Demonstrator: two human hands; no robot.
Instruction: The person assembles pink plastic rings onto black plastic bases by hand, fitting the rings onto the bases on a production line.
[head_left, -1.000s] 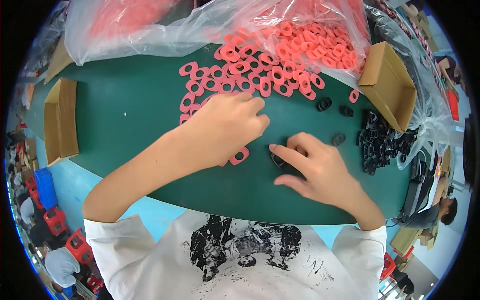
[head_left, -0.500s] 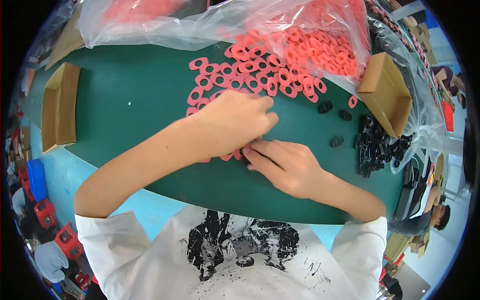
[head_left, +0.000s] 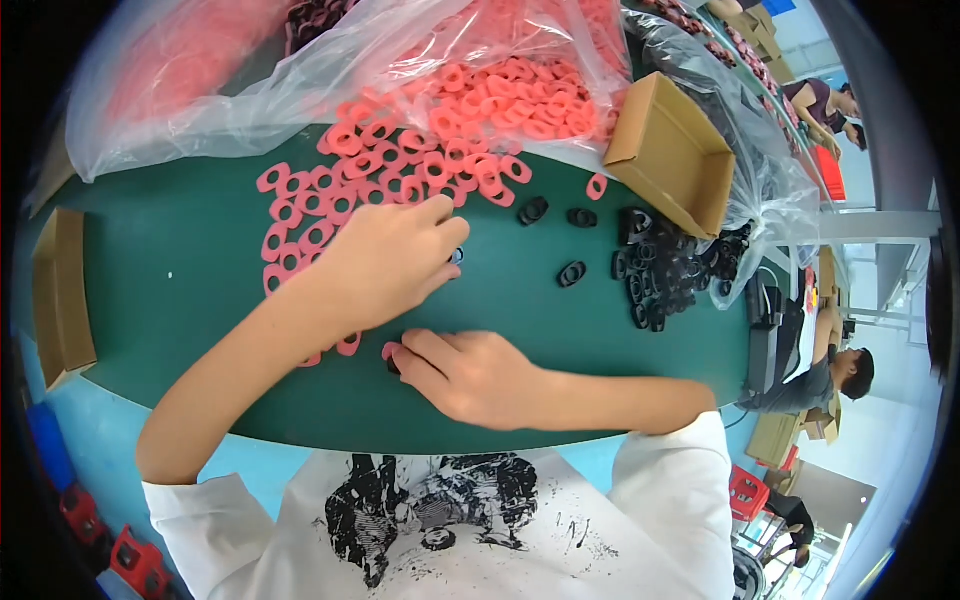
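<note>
My left hand [head_left: 395,255] is over the right part of a spread of flat pink oval rings [head_left: 316,235]. Its fingers are closed around a small dark piece with a pale bluish gleam [head_left: 457,256], mostly hidden by the fingers. Lower and a little to the right, my right hand [head_left: 475,380] pinches a pink ring [head_left: 389,351] just above the green table. Something black shows under that ring at the fingertips. A few pink rings [head_left: 349,344] lie between my left forearm and my right hand.
Clear plastic bags of pink rings [head_left: 520,95] cover the far edge. Loose black oval parts [head_left: 572,274] lie right of my hands, before a black heap [head_left: 655,265]. Open cardboard boxes stand at right [head_left: 670,155] and far left [head_left: 62,295]. Other people are beyond the right side.
My hands have come apart: the left is now up and away from the right, which has the pink ring at its fingertips. The whole view has swung, shifting the table leftward.
</note>
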